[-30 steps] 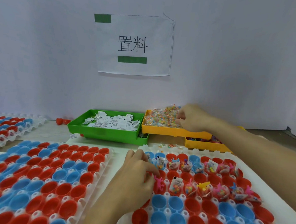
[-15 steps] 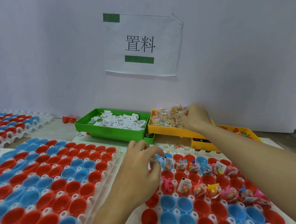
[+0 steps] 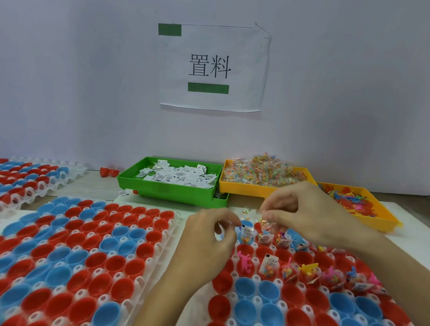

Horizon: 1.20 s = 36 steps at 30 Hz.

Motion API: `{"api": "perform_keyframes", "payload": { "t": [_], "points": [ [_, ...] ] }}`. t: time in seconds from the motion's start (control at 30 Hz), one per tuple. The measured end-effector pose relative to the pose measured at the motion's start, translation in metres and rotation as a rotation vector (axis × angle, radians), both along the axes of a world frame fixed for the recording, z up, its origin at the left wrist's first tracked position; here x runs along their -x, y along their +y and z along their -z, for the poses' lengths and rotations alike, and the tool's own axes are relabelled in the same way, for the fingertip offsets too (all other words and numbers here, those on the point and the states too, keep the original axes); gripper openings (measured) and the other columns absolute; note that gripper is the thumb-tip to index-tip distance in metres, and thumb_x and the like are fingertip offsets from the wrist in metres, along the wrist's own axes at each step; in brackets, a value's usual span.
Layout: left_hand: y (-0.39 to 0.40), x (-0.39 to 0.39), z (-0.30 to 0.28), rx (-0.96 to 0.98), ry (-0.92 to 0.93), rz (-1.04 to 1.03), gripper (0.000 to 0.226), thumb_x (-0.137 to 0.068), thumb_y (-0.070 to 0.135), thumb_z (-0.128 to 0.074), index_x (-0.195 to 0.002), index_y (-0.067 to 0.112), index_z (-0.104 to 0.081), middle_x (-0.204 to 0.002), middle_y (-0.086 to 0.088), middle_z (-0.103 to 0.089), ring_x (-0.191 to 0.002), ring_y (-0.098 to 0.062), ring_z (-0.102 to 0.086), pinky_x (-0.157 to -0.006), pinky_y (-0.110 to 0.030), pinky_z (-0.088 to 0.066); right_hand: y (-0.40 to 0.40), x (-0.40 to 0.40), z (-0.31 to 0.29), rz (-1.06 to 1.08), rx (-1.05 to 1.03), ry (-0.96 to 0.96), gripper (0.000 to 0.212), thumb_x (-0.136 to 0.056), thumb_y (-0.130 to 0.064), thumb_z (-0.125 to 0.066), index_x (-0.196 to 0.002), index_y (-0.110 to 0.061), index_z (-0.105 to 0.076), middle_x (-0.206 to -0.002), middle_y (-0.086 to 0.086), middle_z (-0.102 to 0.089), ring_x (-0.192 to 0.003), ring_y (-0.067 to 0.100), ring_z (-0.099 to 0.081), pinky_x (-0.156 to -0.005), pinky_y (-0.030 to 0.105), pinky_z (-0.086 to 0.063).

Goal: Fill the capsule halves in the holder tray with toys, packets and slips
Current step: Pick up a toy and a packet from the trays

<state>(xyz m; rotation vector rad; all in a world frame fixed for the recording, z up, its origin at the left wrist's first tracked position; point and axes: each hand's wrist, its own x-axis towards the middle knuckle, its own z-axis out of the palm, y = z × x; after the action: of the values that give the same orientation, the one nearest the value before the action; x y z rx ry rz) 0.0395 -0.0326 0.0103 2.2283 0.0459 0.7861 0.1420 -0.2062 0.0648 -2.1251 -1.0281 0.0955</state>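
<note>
The right hand (image 3: 309, 214) hangs over the far rows of the white plastic holder tray (image 3: 225, 312), its thumb and forefinger pinched on a small clear packet of coloured beads (image 3: 265, 222) that dangles just above the filled capsule halves. The left hand (image 3: 208, 240) sits at the tray's far left corner with its fingers curled and the fingertips drawn toward the thumb; motion blur hides whether anything is held between them.

Half a second ago the right hand was reaching into the yellow plastic bin of bead packets (image 3: 260, 180) behind the tray; it has since come back over the tray with the packet. The left hand has stayed at the same corner.

In the holder tray, the two far rows of red and blue capsule halves (image 3: 267, 292) hold small toys, packets and white slips, among them a pink figure (image 3: 244, 261) and a slip-topped packet (image 3: 268, 265); the nearer rows hold bare halves. Behind the tray, left of the yellow bin, a green plastic bin (image 3: 168, 187) is heaped with white printed slips (image 3: 180, 176). Right of the yellow bin, a second yellow bin (image 3: 372, 212) holds loose coloured plastic toys. Left of the holder tray lies a second tray of red and blue halves (image 3: 60, 254), and farther left a third one (image 3: 19, 181).
</note>
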Motion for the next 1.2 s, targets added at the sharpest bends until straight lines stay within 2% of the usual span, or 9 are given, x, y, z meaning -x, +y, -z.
{"api": "perform_keyframes", "payload": {
  "t": [0.23, 0.33, 0.43, 0.53, 0.67, 0.77, 0.83, 0.97, 1.2],
  "points": [
    [0.013, 0.001, 0.003, -0.099, 0.104, 0.011, 0.016, -0.087, 0.014, -0.065, -0.084, 0.025, -0.075, -0.082, 0.015, -0.068, -0.085, -0.002, -0.054, -0.071, -0.009, -0.034, -0.002, 0.008, 0.000, -0.131, 0.151, 0.093, 0.012, -0.089, -0.013, -0.074, -0.095, -0.023, -0.075, -0.079, -0.004, -0.077, -0.074, 0.009, -0.074, -0.079, 0.028, -0.060],
    [0.013, 0.002, 0.005, -0.161, 0.152, 0.045, 0.015, -0.088, 0.017, -0.066, -0.087, 0.028, -0.075, -0.091, 0.012, -0.065, -0.093, -0.002, -0.051, -0.076, -0.008, -0.032, 0.004, 0.012, 0.004, -0.146, 0.140, 0.072, 0.012, -0.087, -0.011, -0.075, -0.092, -0.022, -0.073, -0.079, -0.007, -0.076, -0.072, 0.008, -0.074, -0.077, 0.029, -0.061],
    [0.010, 0.005, 0.007, -0.215, 0.207, 0.079, 0.017, -0.090, 0.020, -0.064, -0.088, 0.035, -0.071, -0.099, 0.011, -0.058, -0.103, -0.001, -0.044, -0.084, 0.000, -0.025, 0.009, 0.017, 0.010, -0.162, 0.157, 0.038, 0.008, -0.086, -0.014, -0.076, -0.085, -0.022, -0.076, -0.074, -0.011, -0.075, -0.069, 0.007, -0.073, -0.073, 0.026, -0.060],
    [0.010, 0.005, 0.005, -0.226, 0.237, 0.115, 0.023, -0.092, 0.019, -0.062, -0.085, 0.041, -0.065, -0.098, 0.012, -0.054, -0.102, 0.000, -0.041, -0.084, 0.001, -0.023, 0.012, 0.021, 0.012, -0.159, 0.186, -0.014, 0.009, -0.087, -0.018, -0.076, -0.084, -0.026, -0.076, -0.073, -0.013, -0.074, -0.066, 0.002, -0.071, -0.066, 0.023, -0.058],
    [0.010, 0.006, 0.004, -0.264, 0.284, 0.181, 0.022, -0.091, 0.015, -0.058, -0.093, 0.032, -0.072, -0.095, 0.009, -0.053, -0.102, -0.005, -0.038, -0.081, -0.001, -0.025, 0.024, 0.024, 0.011, -0.146, 0.211, -0.118, 0.013, -0.084, -0.014, -0.077, -0.085, -0.027, -0.075, -0.077, -0.013, -0.074, -0.070, -0.001, -0.069, -0.070, 0.025, -0.058],
    [0.011, 0.007, 0.002, -0.242, 0.300, 0.218, 0.028, -0.088, 0.013, -0.058, -0.083, 0.039, -0.067, -0.100, 0.006, -0.055, -0.106, -0.004, -0.037, -0.081, 0.001, -0.024, 0.030, 0.027, 0.011, -0.166, 0.261, -0.161, 0.016, -0.083, -0.011, -0.076, -0.083, -0.027, -0.075, -0.074, -0.015, -0.073, -0.071, -0.004, -0.067, -0.070, 0.021, -0.058],
    [0.012, 0.008, 0.001, -0.241, 0.297, 0.226, 0.029, -0.087, 0.013, -0.059, -0.083, 0.041, -0.066, -0.101, 0.007, -0.054, -0.107, 0.000, -0.036, -0.082, 0.002, -0.023, 0.030, 0.027, 0.011, -0.159, 0.283, -0.185, 0.016, -0.083, -0.011, -0.075, -0.083, -0.027, -0.075, -0.074, -0.014, -0.073, -0.072, -0.002, -0.067, -0.071, 0.024, -0.058],
    [0.014, 0.007, 0.001, -0.270, 0.291, 0.219, 0.023, -0.085, 0.015, -0.061, -0.097, 0.029, -0.074, -0.103, 0.007, -0.053, -0.104, 0.000, -0.035, -0.082, 0.002, -0.024, 0.030, 0.027, 0.013, -0.165, 0.307, -0.184, 0.014, -0.083, -0.009, -0.075, -0.084, -0.023, -0.077, -0.074, -0.011, -0.074, -0.071, -0.002, -0.067, -0.071, 0.026, -0.057],
    [0.010, 0.007, 0.002, -0.264, 0.261, 0.204, 0.017, -0.087, 0.019, -0.066, -0.098, 0.028, -0.075, -0.104, 0.008, -0.053, -0.102, -0.003, -0.037, -0.081, 0.002, -0.025, 0.029, 0.030, 0.009, -0.199, 0.331, -0.185, 0.019, -0.085, -0.006, -0.072, -0.080, -0.022, -0.079, -0.075, -0.011, -0.073, -0.068, 0.003, -0.068, -0.067, 0.030, -0.059]
  ]
}}
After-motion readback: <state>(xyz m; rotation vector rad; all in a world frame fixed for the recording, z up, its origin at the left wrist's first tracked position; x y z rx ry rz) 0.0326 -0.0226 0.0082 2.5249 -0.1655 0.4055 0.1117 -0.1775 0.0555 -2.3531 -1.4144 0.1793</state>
